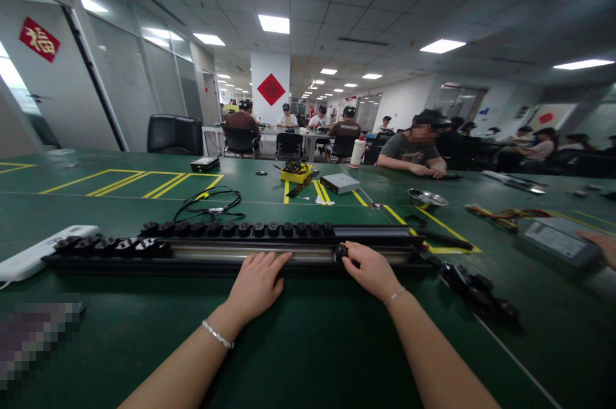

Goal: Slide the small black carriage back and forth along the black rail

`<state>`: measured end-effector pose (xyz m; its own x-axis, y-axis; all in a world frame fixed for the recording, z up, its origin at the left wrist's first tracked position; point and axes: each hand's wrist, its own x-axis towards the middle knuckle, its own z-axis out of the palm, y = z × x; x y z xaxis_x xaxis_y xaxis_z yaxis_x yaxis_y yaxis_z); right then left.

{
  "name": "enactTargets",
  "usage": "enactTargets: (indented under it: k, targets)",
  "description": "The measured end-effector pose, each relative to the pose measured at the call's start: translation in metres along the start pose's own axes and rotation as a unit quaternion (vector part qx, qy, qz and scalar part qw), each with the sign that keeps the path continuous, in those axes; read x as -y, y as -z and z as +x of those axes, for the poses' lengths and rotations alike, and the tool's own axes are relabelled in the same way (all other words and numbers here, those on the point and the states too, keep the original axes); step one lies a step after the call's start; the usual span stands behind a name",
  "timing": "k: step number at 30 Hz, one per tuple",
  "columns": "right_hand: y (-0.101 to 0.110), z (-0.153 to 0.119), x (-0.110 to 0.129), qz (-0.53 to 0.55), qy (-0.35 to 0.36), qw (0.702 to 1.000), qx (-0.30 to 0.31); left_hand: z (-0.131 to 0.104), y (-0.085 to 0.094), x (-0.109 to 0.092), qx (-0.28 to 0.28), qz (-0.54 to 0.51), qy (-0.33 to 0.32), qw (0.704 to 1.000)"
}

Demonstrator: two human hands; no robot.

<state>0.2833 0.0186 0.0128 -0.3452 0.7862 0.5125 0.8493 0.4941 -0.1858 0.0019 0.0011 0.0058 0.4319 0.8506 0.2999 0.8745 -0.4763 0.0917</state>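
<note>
Rail (206,253) was lying crosswise on the green counter (327,351), with the left hand (257,280) draped over it, fingers loosely open, and the right hand (369,268) well apart, pinching a little black module (341,253) further along. Second rail (370,234) sat just behind, white power strip (29,259) crowded the left end, black parts (481,293) cluttered the right.

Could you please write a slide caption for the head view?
Left hand resting on a black rail, right hand gripping a small black module.
</note>
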Motion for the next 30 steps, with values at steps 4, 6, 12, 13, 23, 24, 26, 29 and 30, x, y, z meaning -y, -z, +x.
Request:
enactTargets:
  k: [4, 6, 12, 13, 23, 24, 26, 29, 30]
  targets:
    - [0.0009, -0.0006, -0.0005, -0.004, -0.002, 1.000, -0.001, -0.0001, -0.0002, 0.0003, -0.003, 0.002, -0.004, 1.000]
    - [0.0010, -0.0008, -0.0012, -0.007, -0.003, 1.000, -0.001, -0.0001, -0.0007, 0.0005, -0.006, 0.004, -0.005, 1.000]
    - [-0.0004, -0.0012, -0.0038, -0.012, 0.008, 1.000, -0.003, -0.0002, -0.0014, 0.0005, -0.009, 0.008, -0.006, 1.000]
    - [-0.0005, -0.0012, -0.0040, -0.011, 0.009, 1.000, -0.004, -0.0003, -0.0014, 0.0005, -0.008, 0.007, -0.006, 1.000]
    - [0.0011, -0.0008, -0.0024, 0.002, 0.003, 1.000, -0.006, -0.0001, -0.0014, -0.0002, -0.005, 0.008, -0.004, 1.000]
    - [0.0012, -0.0007, -0.0022, 0.004, 0.002, 1.000, -0.006, -0.0002, -0.0010, -0.0004, -0.005, 0.008, -0.003, 1.000]
    - [0.0015, -0.0006, -0.0020, 0.008, -0.002, 1.000, -0.006, -0.0004, -0.0001, -0.0008, -0.004, 0.007, -0.002, 1.000]
    - [0.0017, -0.0007, -0.0023, 0.010, -0.004, 1.000, -0.004, -0.0007, 0.0013, -0.0013, -0.003, 0.005, -0.004, 1.000]
    - [0.0018, -0.0008, -0.0025, 0.011, -0.003, 1.000, -0.003, -0.0008, 0.0016, -0.0015, -0.003, 0.005, -0.004, 1.000]
